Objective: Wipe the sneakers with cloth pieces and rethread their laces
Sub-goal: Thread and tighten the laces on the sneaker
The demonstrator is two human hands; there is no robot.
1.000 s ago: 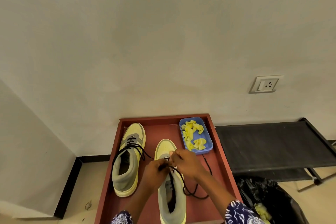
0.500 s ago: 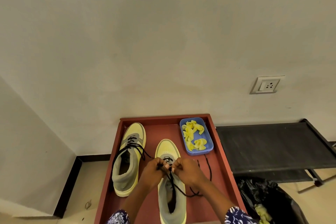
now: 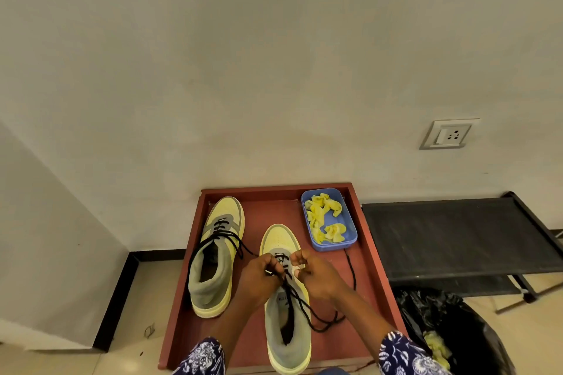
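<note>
i've got both hands over the near sneaker (image 3: 288, 313), which sits toe-away on the red worktop (image 3: 370, 289), heel toward me; its heel edge runs close to the bottom of frame. left hand (image 3: 259, 275) has fingers curled, pinching the black lace (image 3: 300, 304) at the eyelet area; right hand (image 3: 315, 275) is curled the same way, gripping the lace from the other side. the fingertips crowd together over the tongue, so i can't tell which eyelet the lace is at, or whether a lace tip is in either pinch. loose lace loops trail down the shoe's right side onto the worktop, and one strand runs up toward the blue tray (image 3: 350, 231); its far end is hard to follow near the tray's corner. tongue label is too small to read. second sneaker (image 3: 217, 256) stands to the left, apart from the first, laced partway with ends hanging loose over its sides. the blue tray sits at the far right corner holding yellow cloth pieces (image 3: 324, 219), crumpled, count unclear. both forearms enter from the bottom, patterned sleeves (image 3: 405, 356) cut off by the frame. right of the worktop is a black rack (image 3: 451, 237), and a black bin bag (image 3: 451, 329) with something yellow inside, partly out of frame. wall socket (image 3: 447, 134) above.
</note>
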